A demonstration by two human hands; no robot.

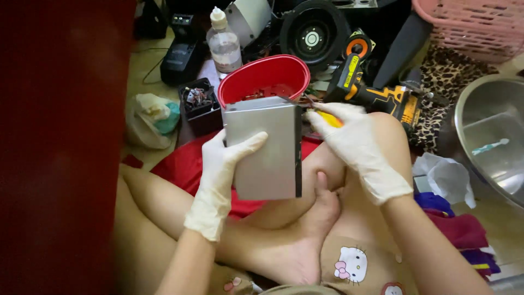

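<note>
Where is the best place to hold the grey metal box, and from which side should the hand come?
Probably the long left edge of the grey metal box, approached from the left: it stands upright with broad flat faces, and the left hand already clamps it there, thumb across the front.

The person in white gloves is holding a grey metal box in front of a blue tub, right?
Not quite: the tub is red, not blue. The head view shows the left hand in a white glove holding the grey metal box in front of it, while the right hand grips a yellow-handled tool at the box's edge.
</note>
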